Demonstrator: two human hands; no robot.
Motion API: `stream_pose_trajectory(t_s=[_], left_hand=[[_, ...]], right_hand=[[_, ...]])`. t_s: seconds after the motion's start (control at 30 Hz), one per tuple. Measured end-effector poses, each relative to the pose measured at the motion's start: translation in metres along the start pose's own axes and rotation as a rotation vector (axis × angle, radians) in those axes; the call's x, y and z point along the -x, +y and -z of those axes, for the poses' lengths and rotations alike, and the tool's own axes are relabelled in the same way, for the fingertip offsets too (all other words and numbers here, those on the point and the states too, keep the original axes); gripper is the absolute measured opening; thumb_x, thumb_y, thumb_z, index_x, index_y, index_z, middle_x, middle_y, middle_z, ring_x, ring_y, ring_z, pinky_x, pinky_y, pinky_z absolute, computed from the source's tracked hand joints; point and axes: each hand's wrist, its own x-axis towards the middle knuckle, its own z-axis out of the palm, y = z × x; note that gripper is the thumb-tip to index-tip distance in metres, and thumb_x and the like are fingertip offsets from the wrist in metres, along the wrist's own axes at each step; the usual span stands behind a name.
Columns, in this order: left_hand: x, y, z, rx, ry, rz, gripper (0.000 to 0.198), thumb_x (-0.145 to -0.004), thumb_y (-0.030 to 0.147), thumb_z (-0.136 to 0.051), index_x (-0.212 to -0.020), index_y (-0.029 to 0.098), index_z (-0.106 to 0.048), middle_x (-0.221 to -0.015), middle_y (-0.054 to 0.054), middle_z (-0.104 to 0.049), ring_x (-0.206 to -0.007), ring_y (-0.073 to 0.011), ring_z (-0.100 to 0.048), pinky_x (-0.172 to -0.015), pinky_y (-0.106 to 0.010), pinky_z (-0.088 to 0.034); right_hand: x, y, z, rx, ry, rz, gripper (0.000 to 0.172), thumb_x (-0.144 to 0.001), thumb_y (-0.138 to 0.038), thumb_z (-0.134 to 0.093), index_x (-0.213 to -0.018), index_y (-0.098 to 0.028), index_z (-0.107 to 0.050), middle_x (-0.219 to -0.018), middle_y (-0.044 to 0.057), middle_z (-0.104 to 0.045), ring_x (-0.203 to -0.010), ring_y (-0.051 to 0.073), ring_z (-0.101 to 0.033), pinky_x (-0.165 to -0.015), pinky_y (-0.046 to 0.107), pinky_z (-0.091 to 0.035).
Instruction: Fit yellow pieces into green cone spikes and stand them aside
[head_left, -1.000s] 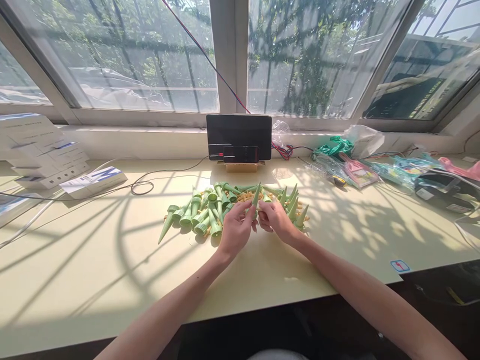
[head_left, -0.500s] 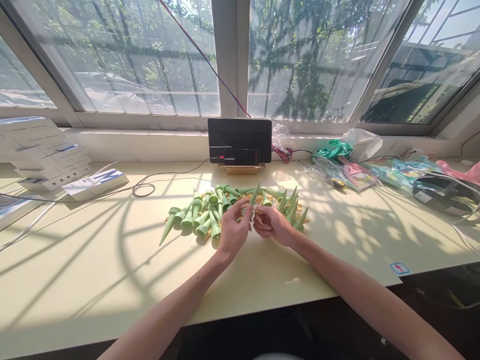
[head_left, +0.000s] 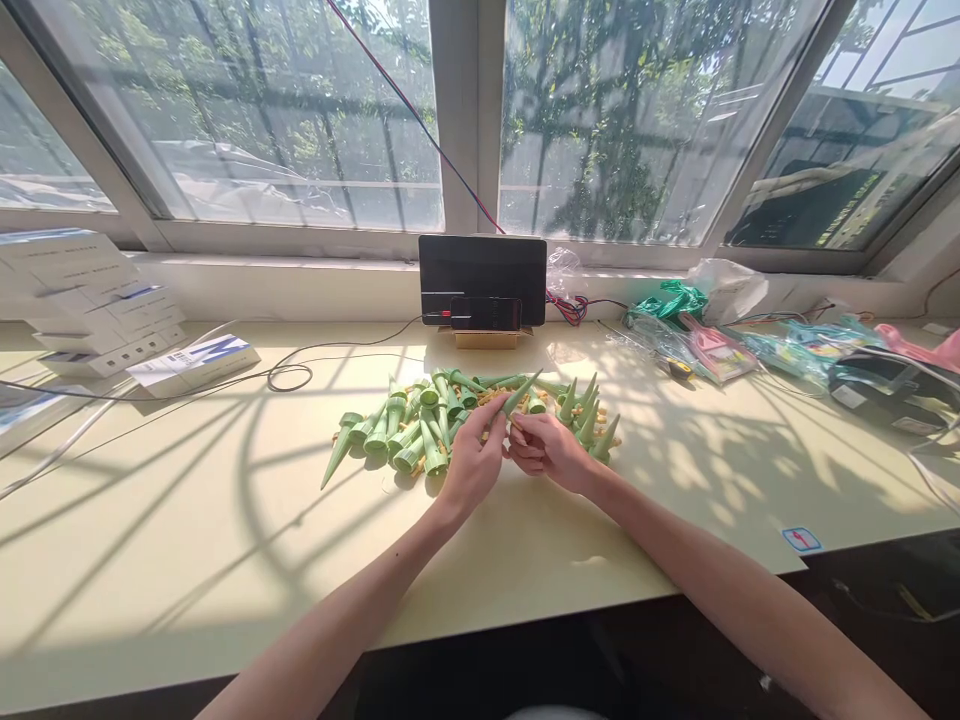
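Left grip (head_left: 475, 448) clamps 1 tilted green spike (head_left: 520, 394); right grip (head_left: 553, 448) curls beside it (I cannot tell on what).

- Large windows (head_left: 300, 130) spanned the back — grey frames (head_left: 466, 130) between the panes.
- Outside stood leafy green trees (head_left: 592, 120), with dark bars crossing the view.
- A pale low wall (head_left: 300, 287) ran beneath the windows.
- Strong sunlight fell across the pale yellow desk (head_left: 187, 560) — barred and leafy shadows (head_left: 705, 470) patterned its top.
- Below its near edge, all was dark.
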Motion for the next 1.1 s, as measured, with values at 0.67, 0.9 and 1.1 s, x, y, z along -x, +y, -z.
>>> stream_pose_trajectory(t_s=[0.67, 0.9, 1.1], left_hand=[[0.001, -0.0018, 0.0001, -0.075, 0.002, -0.071, 0.038, -0.098, 0.027, -0.055, -0.13, 0.019, -0.074, -0.088, -0.004, -0.058, -0.057, -0.0105, -0.059, -0.054, -0.027, -0.057], [0.0022, -0.0039, -0.0009, -0.073, -0.033, -0.049, 0.045, -0.097, 0.028, -0.055, -0.139, 0.019, -0.067, -0.102, -0.009, -0.063, -0.058, -0.0108, -0.06, -0.049, -0.027, -0.056], [0.0037, -0.0002, -0.0011, -0.071, -0.086, -0.041, 0.051, -0.094, 0.029, -0.06, -0.144, 0.017, -0.062, -0.095, -0.008, -0.07, -0.063, -0.0136, -0.063, -0.049, -0.024, -0.054]], right_hand=[[0.0013, 0.0089, 0.0029, 0.996, 0.267, 0.439, 0.035, -0.101, -0.029, -0.047, -0.066, -0.024, -0.05, -0.058, 0.001, -0.054, -0.055, 0.017, -0.047, -0.061, 0.033, -0.036], [0.0001, 0.0061, 0.0012, 0.846, 0.253, 0.375, 0.044, -0.105, -0.037, -0.039, -0.064, -0.023, -0.048, -0.056, -0.001, -0.051, -0.055, 0.015, -0.046, -0.06, 0.031, -0.038], [-0.003, 0.0091, 0.0051, 0.623, 0.232, 0.278, 0.051, -0.105, -0.05, -0.046, -0.062, -0.023, -0.043, -0.053, -0.003, -0.04, -0.05, 0.012, -0.034, -0.049, 0.029, -0.028]])
